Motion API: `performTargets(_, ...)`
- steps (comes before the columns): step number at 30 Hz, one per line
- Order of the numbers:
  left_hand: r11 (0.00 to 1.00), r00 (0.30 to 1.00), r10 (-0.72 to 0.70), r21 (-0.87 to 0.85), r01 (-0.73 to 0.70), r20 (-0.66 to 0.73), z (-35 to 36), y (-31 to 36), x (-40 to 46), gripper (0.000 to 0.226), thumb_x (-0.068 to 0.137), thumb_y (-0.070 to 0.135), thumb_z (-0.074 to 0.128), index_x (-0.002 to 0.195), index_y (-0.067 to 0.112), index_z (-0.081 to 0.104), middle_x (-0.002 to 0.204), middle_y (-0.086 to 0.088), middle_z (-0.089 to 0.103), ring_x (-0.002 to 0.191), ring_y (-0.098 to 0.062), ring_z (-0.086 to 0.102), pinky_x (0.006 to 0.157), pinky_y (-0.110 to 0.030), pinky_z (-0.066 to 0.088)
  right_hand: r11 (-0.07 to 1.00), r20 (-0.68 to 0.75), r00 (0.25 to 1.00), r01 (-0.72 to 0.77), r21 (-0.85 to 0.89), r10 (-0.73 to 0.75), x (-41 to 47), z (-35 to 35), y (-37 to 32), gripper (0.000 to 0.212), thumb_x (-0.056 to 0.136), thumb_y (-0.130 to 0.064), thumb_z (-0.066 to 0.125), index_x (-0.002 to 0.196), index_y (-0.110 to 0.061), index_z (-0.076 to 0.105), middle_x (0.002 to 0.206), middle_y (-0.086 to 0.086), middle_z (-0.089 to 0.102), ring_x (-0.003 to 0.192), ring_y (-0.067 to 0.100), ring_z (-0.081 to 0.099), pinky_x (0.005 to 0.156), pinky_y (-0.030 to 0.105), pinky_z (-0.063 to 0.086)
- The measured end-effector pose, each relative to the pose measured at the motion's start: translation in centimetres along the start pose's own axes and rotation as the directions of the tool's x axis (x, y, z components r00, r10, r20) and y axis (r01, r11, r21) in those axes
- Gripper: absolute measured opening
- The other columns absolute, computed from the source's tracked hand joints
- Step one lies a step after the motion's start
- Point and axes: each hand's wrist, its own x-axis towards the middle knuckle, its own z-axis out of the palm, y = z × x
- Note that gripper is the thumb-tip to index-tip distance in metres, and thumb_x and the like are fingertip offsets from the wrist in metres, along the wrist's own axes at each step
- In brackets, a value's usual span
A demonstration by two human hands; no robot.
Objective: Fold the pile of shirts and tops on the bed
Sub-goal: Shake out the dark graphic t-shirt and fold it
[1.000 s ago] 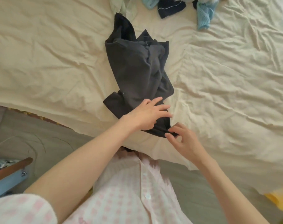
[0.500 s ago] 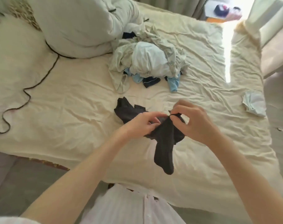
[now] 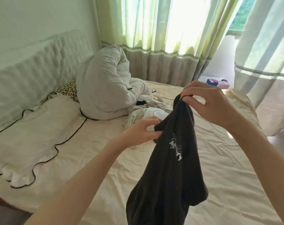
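A person stands at the foot side of a bed covered in a cream sheet, holding up a dark grey shirt with a small white print on it. The right hand, at about 1 o'clock from the picture's centre, pinches the shirt's top edge between thumb and fingertips. The left hand, near the centre, grips another part of the same edge with curled fingers. The shirt hangs free below both hands, clear of the sheet (most likely lifted so it drops open and the hands can find its shoulders before laying it flat to fold). Behind the hands, at about 12 o'clock, the pile of unfolded tops waits in a pale heap beside a bunched white duvet. Sunlit green curtains hang beyond the bed.
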Motion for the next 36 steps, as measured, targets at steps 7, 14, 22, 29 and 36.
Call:
performTargets(7, 0.859, 0.979, -0.196, 0.473, 0.195, -0.046, -6.5, -0.8, -2.4, 0.04, 0.08, 0.063, 0.056, 0.054, 0.033, 0.054, 0.049, 0.012, 0.048, 0.05, -0.004, 0.043, 0.057, -0.026, 0.037, 0.944, 0.072, 0.997, 0.028, -0.329, -0.004, -0.5, -2.9, 3.2, 0.007, 0.087, -0.004, 0.063, 0.083, -0.006, 0.068, 0.085, 0.002, 0.062, 0.07, 0.009, 0.051, 0.076, 0.006, 0.04)
performTargets(14, 0.501, 0.904, -0.199, 0.754, 0.425, -0.378, -10.5, 1.2, -2.3, 0.028, 0.097, 0.04, 0.042, 0.111, 0.022, 0.059, 0.091, -0.01, 0.065, 0.09, -0.027, 0.059, 0.075, -0.033, 0.04, 0.902, 0.164, 0.986, 0.068, -0.426, 0.003, 0.2, -0.7, 4.0, 0.039, 0.092, -0.04, 0.042, 0.083, -0.01, 0.065, 0.077, 0.001, 0.064, 0.073, 0.025, 0.061, 0.069, 0.023, 0.038)
performTargets(22, 0.165, 0.824, -0.167, 0.808, 0.565, -0.542, -9.9, 1.0, -1.2, 0.028, 0.09, 0.043, 0.055, 0.113, 0.03, 0.063, 0.108, -0.003, 0.066, 0.104, -0.024, 0.06, 0.078, -0.03, 0.042, 0.692, 0.212, 0.94, -0.035, -0.721, 0.268, 3.5, 2.2, 4.3, 0.057, 0.086, -0.07, 0.033, 0.081, -0.016, 0.052, 0.091, 0.003, 0.067, 0.091, 0.025, 0.063, 0.068, 0.031, 0.036)
performTargets(29, 0.371, 0.663, -0.016, 0.612, 0.699, -0.748, -11.0, 2.4, -0.6, 0.022, 0.088, 0.03, 0.055, 0.102, 0.015, 0.064, 0.105, -0.005, 0.061, 0.097, -0.028, 0.06, 0.072, -0.033, 0.04, 0.576, 0.232, 0.929, 0.025, -0.817, 0.288, 5.6, 3.2, 3.1, 0.066, 0.083, -0.076, 0.028, 0.073, -0.017, 0.056, 0.082, 0.0, 0.067, 0.082, 0.019, 0.065, 0.06, 0.026, 0.033)
performTargets(36, 0.486, 0.632, -0.02, 0.545, 0.684, -0.775, -11.8, 2.6, -1.0, 0.018, 0.087, 0.017, 0.059, 0.102, 0.009, 0.064, 0.111, -0.007, 0.046, 0.085, -0.026, 0.057, 0.069, -0.034, 0.042, 0.537, 0.247, 0.9, 0.018, -0.844, 0.359, 6.9, 5.1, 1.9, 0.025, 0.096, -0.034, 0.048, 0.104, -0.018, 0.067, 0.098, 0.0, 0.067, 0.094, 0.022, 0.063, 0.064, 0.026, 0.035)
